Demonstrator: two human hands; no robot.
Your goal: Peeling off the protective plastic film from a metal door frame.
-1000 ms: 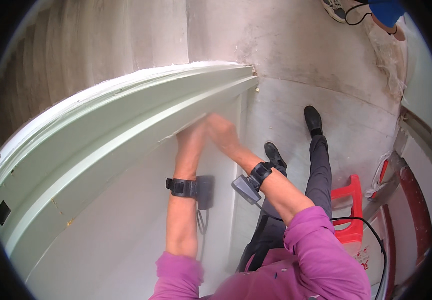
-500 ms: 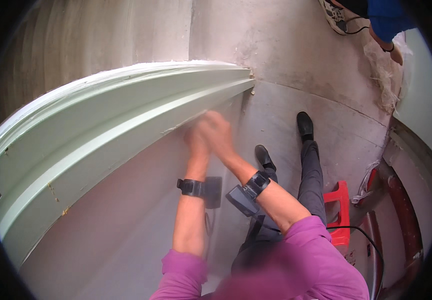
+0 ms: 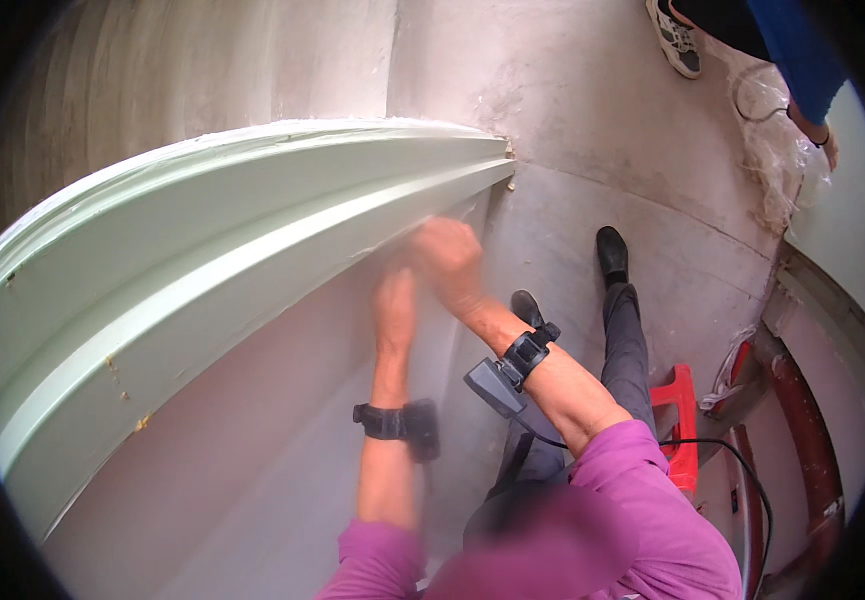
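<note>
A pale green moulded frame curves from the lower left to the upper middle, with a ragged white edge along its far side. My right hand is closed beside the frame's lower edge, near its far end; whatever its fingers hold, if anything, is hidden. Just below and left of it is my left hand, close to the right one. Motion smears its fingers, so their state does not show. Behind both hands lies a smooth pale wall surface. Black straps with small boxes sit on both wrists.
A red plastic stool stands at the right, near my legs. Dark red pipes run beyond it. At the upper right, another person's shoe and arm show beside crumpled clear plastic sheeting.
My hands, overlapping before, are now slightly apart: the left has come down and the right has shifted a little right. The other person's arm has moved right and down.
</note>
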